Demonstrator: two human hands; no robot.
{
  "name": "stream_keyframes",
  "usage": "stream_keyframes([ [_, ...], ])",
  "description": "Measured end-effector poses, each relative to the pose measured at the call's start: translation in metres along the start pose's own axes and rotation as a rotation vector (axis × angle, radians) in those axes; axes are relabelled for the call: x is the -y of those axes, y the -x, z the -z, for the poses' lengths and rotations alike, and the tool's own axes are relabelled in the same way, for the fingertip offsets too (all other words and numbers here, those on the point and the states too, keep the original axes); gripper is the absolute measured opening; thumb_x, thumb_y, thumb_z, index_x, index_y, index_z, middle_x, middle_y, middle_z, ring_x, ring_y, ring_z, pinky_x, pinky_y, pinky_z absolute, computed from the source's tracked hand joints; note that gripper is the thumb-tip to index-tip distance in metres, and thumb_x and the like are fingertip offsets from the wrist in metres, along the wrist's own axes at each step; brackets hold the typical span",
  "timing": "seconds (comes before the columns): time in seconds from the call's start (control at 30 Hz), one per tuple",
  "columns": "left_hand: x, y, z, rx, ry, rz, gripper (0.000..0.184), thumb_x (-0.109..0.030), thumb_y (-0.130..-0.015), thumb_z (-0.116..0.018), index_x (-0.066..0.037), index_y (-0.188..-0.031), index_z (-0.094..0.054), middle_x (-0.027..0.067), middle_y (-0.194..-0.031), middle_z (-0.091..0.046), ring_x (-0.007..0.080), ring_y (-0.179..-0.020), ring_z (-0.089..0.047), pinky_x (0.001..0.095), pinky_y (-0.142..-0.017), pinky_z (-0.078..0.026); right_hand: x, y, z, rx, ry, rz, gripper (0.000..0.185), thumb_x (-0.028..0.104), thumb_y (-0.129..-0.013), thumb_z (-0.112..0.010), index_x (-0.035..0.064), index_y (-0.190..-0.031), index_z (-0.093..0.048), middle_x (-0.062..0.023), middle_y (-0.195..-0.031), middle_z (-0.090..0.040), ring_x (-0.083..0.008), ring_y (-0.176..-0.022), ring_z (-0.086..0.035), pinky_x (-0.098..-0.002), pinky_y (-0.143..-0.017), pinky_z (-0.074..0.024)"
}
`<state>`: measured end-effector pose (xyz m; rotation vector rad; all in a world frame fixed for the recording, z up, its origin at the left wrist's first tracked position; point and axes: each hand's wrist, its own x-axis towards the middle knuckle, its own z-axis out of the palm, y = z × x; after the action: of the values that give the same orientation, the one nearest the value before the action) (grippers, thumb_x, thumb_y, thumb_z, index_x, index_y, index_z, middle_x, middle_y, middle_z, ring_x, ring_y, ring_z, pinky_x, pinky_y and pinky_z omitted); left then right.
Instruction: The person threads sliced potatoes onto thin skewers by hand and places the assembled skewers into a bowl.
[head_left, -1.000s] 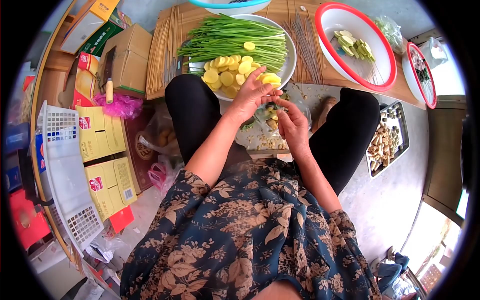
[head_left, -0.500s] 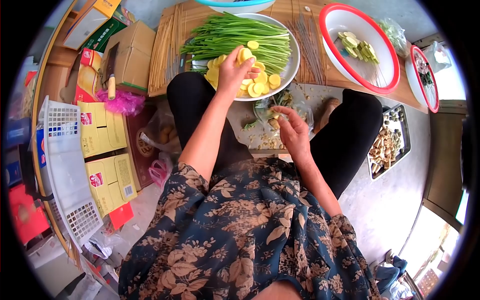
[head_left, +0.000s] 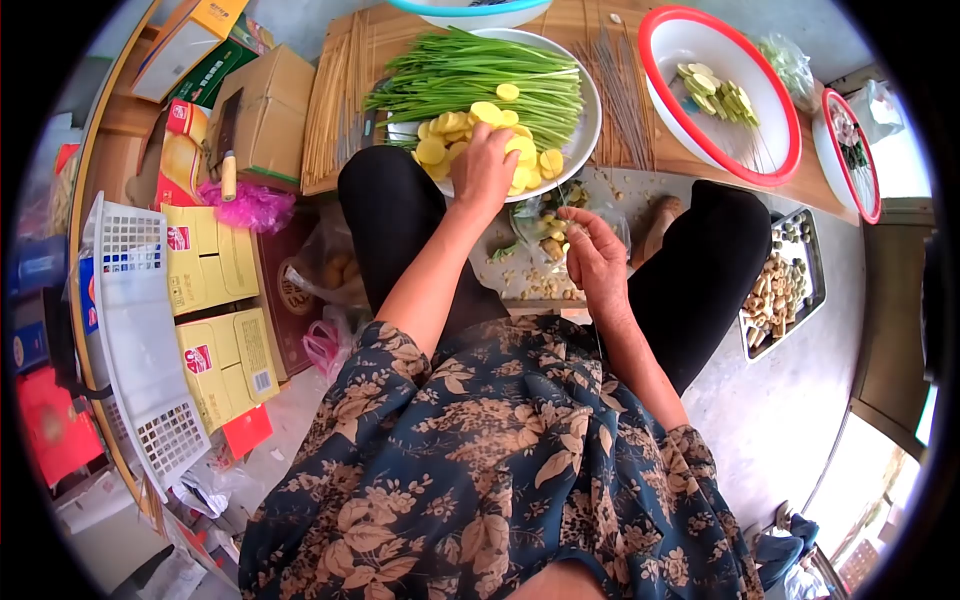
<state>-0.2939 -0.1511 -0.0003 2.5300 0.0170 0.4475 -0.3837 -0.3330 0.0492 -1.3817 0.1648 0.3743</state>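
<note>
Several yellow slices (head_left: 431, 151) are found heaped beneath and beside the left hand (head_left: 483, 170), whose grip cannot be confirmed, while a thin skewer (head_left: 561, 197) is pinched in the right hand (head_left: 596, 256), the plate (head_left: 589, 133) apparently being set ahead for easy reach.

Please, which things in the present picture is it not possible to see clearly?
All in the head view:
- Fingertips of the left hand: hidden by the hand itself, among yellow slices.
- What the right hand pinches: too small and thin to identify.
- Far side of the blue-rimmed bowl: cut off by the top edge.
- Round things in the plastic bag: blurred by its film.
</note>
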Motion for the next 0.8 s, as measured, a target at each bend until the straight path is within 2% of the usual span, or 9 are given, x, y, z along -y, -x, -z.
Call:
stream_keyframes([
  [0.03,-0.001,-0.002,-0.002,-0.004,-0.002,0.002,0.028,-0.018,-0.077,-0.071,-0.008,-0.102,-0.064,0.009,-0.1,-0.057,0.0297,-0.088,-0.061,0.0397,-0.072,-0.049,-0.001,-0.001,-0.001,0.005,0.005,-0.002,0.023,0.01,-0.094,-0.05,0.0035,-0.113,-0.058,0.0095,-0.058,-0.041,-0.0001,-0.045,-0.032,-0.0175,-0.042,-0.0242],
  [0.13,-0.002,-0.006,-0.008,0.162,-0.112,0.026,0.034,-0.018,-0.077,-0.07,-0.01,-0.109,-0.061,0.0094,-0.104,-0.053,0.0307,-0.086,-0.061,0.0412,-0.072,-0.049,-0.006,-0.003,0.0,0.002,0.024,0.01,0.023,0.011,-0.094,-0.049,0.003,-0.113,-0.058,0.0094,-0.058,-0.041,-0.0003,-0.044,-0.031,-0.0181,-0.041,-0.0241],
  [0.27,-0.003,-0.007,-0.012,0.168,-0.107,0.0,0.034,-0.017,-0.076,-0.071,-0.01,-0.108,-0.061,0.0087,-0.102,-0.053,0.0306,-0.088,-0.061,0.0417,-0.072,-0.049,-0.004,-0.003,0.001,-0.005,-0.001,-0.023,0.023,0.012,-0.094,-0.049,0.0031,-0.113,-0.058,0.0091,-0.057,-0.041,-0.0006,-0.043,-0.031,-0.0186,-0.04,-0.0239],
  [0.37,0.004,-0.007,-0.018,0.063,-0.085,-0.044,0.03,-0.014,-0.075,-0.07,-0.011,-0.104,-0.062,0.0078,-0.092,-0.057,0.0279,-0.08,-0.062,0.0395,-0.069,-0.05,-0.005,-0.005,0.001,0.003,-0.005,-0.04,0.023,0.012,-0.094,-0.049,0.003,-0.113,-0.058,0.0089,-0.056,-0.04,-0.0009,-0.043,-0.031,-0.0185,-0.041,-0.0243],
  [0.5,0.014,-0.009,-0.021,-0.02,0.558,0.315,0.017,-0.011,-0.076,-0.069,-0.004,-0.089,-0.06,0.0042,-0.073,-0.063,0.0136,-0.065,-0.06,0.0284,-0.058,-0.048,-0.008,-0.004,0.001,0.016,0.037,-0.03,0.023,0.011,-0.094,-0.049,0.004,-0.114,-0.058,0.0089,-0.056,-0.039,-0.0008,-0.044,-0.031,-0.0185,-0.042,-0.0246],
  [0.53,0.015,-0.009,-0.016,0.065,0.819,0.538,0.014,-0.011,-0.08,-0.067,-0.004,-0.089,-0.059,0.0018,-0.078,-0.063,0.011,-0.069,-0.06,0.0247,-0.06,-0.048,-0.009,-0.004,0.001,0.029,0.078,-0.009,0.023,0.011,-0.094,-0.049,0.0045,-0.115,-0.058,0.0091,-0.056,-0.039,-0.0007,-0.044,-0.031,-0.0185,-0.042,-0.0246],
  [0.57,0.016,-0.007,-0.011,0.065,0.817,0.538,0.014,-0.011,-0.08,-0.067,-0.004,-0.089,-0.059,0.0018,-0.078,-0.063,0.011,-0.069,-0.06,0.0247,-0.06,-0.048,-0.008,-0.003,0.001,0.03,0.076,-0.009,0.023,0.011,-0.094,-0.049,0.0045,-0.115,-0.058,0.0091,-0.056,-0.039,-0.0007,-0.044,-0.031,-0.0185,-0.042,-0.0246],
  [0.63,0.019,-0.002,-0.004,0.138,1.296,0.772,0.013,-0.01,-0.084,-0.065,-0.005,-0.093,-0.058,0.0013,-0.081,-0.063,0.0112,-0.07,-0.06,0.0232,-0.063,-0.048,-0.005,0.0,0.0,0.088,0.071,-0.038,0.025,0.011,-0.094,-0.049,0.0054,-0.117,-0.058,0.0092,-0.057,-0.039,-0.0008,-0.045,-0.032,-0.0184,-0.043,-0.0256],
  [0.8,0.025,0.006,-0.007,0.182,1.39,0.798,0.013,-0.009,-0.086,-0.063,-0.004,-0.096,-0.057,0.0039,-0.084,-0.063,0.0118,-0.071,-0.06,0.0249,-0.068,-0.051,-0.005,0.0,-0.001,0.107,0.114,-0.054,0.027,0.011,-0.094,-0.049,0.0051,-0.119,-0.058,0.0089,-0.059,-0.041,-0.0011,-0.048,-0.034,-0.018,-0.044,-0.0276],
])
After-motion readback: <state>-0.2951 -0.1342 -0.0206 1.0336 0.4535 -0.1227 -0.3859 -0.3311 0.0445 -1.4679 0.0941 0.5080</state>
